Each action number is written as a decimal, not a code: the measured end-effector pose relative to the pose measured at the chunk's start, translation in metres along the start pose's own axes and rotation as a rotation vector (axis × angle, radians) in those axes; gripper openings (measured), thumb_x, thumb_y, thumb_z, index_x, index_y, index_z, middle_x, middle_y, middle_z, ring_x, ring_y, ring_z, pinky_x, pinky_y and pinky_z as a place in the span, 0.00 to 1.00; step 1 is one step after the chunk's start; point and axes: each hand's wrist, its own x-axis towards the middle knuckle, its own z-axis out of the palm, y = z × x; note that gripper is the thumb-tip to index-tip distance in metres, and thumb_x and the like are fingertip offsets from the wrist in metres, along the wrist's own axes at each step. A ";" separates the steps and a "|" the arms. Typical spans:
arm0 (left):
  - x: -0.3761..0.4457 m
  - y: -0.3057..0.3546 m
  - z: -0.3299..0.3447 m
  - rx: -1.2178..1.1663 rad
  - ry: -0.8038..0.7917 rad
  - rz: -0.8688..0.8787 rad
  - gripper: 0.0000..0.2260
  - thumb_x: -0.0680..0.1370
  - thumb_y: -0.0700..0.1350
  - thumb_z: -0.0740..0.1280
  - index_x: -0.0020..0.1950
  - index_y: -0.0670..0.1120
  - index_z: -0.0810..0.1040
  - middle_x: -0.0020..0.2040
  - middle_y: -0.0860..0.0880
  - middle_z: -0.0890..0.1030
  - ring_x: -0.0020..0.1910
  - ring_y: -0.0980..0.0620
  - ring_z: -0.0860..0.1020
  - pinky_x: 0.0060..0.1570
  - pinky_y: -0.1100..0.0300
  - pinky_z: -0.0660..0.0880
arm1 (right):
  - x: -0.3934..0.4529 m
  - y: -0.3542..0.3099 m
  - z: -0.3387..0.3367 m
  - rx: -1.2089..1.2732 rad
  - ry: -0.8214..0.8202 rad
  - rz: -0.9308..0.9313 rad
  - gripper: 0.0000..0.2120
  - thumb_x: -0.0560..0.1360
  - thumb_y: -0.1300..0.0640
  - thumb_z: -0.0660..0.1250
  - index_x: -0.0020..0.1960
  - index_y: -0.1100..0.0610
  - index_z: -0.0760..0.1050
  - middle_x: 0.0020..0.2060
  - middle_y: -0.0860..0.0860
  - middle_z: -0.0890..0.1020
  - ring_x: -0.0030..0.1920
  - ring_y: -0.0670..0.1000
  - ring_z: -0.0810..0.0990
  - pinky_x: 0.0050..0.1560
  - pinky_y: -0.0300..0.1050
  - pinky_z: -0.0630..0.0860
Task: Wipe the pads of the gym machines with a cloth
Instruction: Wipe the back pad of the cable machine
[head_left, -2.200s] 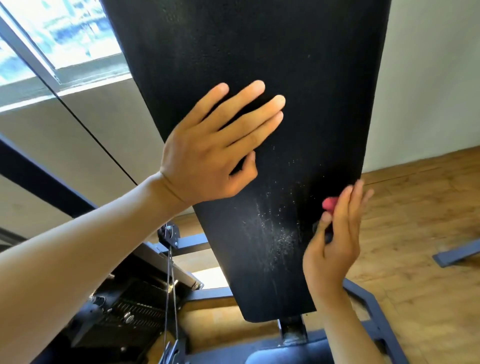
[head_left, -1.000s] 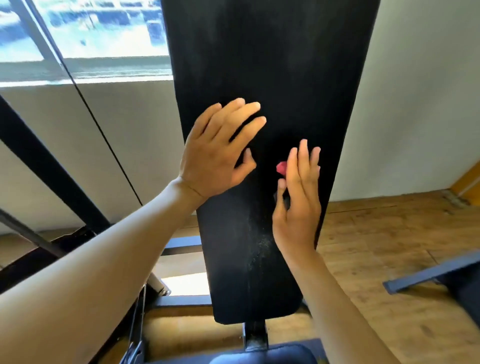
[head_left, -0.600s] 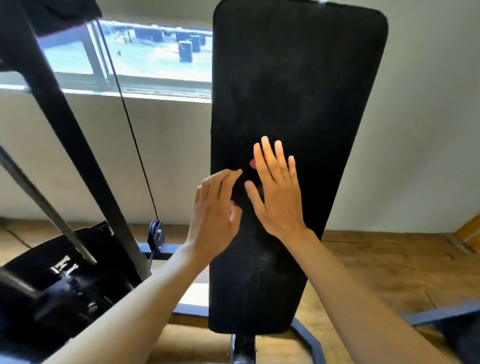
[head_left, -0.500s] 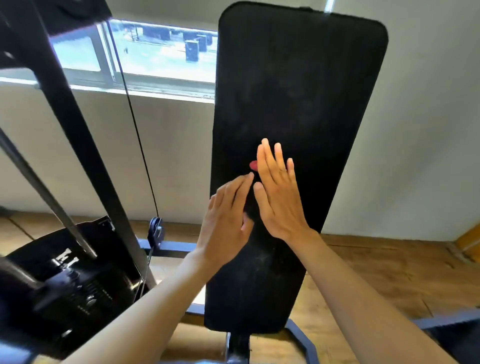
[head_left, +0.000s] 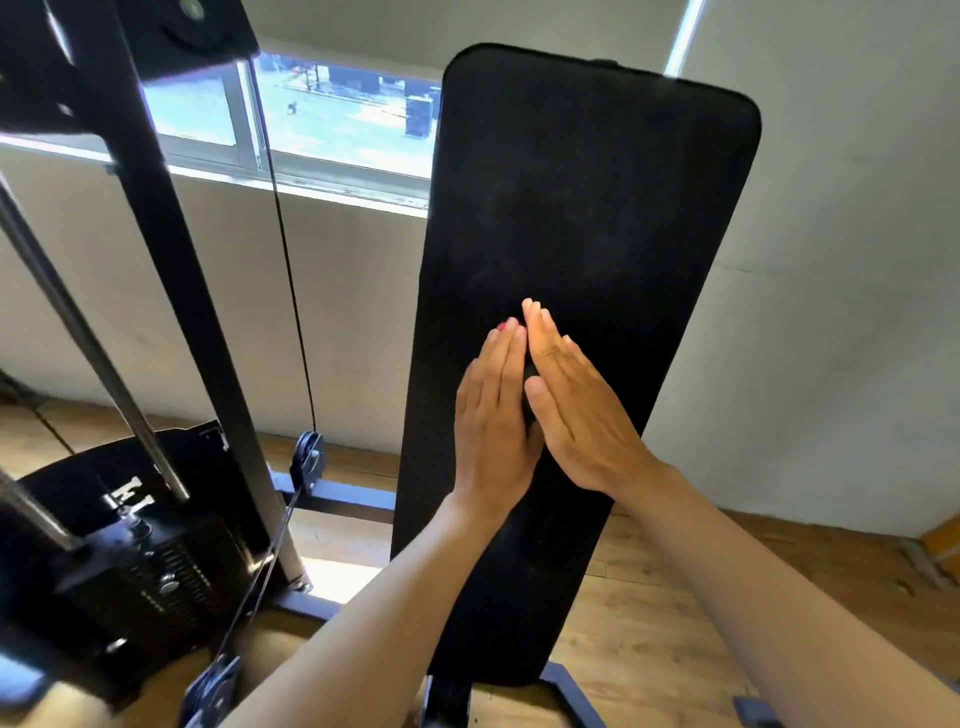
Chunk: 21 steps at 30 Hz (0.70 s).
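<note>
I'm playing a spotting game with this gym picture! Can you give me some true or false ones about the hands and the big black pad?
1. Both hands lie flat on the black pad. True: the left hand and right hand have straight fingers.
2. The hands are far apart. False: they are side by side, touching.
3. A bit of red peeks out at the left fingertips. True.
4. The floor is carpet. False: the floor is wood.
5. The window is right of the pad. False: it is on the left.

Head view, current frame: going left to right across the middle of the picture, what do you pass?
Black machine upright → thin cable → left hand → right hand, both flat on the black back pad → white wall.
</note>
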 end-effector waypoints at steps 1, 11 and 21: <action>0.001 -0.001 0.000 -0.020 0.001 -0.005 0.26 0.84 0.46 0.68 0.80 0.41 0.66 0.80 0.45 0.67 0.81 0.50 0.62 0.79 0.51 0.63 | 0.001 0.000 -0.001 -0.024 -0.005 -0.005 0.28 0.88 0.50 0.48 0.84 0.51 0.40 0.83 0.42 0.43 0.81 0.40 0.42 0.82 0.42 0.43; -0.035 -0.063 -0.046 0.124 -0.095 0.091 0.24 0.83 0.44 0.67 0.78 0.45 0.67 0.78 0.47 0.70 0.78 0.50 0.67 0.73 0.47 0.71 | 0.021 -0.002 -0.007 -0.494 0.037 -0.141 0.31 0.86 0.49 0.52 0.84 0.55 0.45 0.84 0.48 0.50 0.83 0.47 0.45 0.82 0.50 0.45; -0.032 -0.066 -0.042 0.154 -0.006 -0.079 0.28 0.83 0.51 0.66 0.81 0.49 0.60 0.82 0.46 0.60 0.82 0.48 0.58 0.78 0.50 0.63 | 0.095 0.000 -0.004 -1.025 -0.130 -0.665 0.31 0.85 0.46 0.47 0.84 0.55 0.45 0.84 0.52 0.45 0.83 0.53 0.43 0.81 0.60 0.38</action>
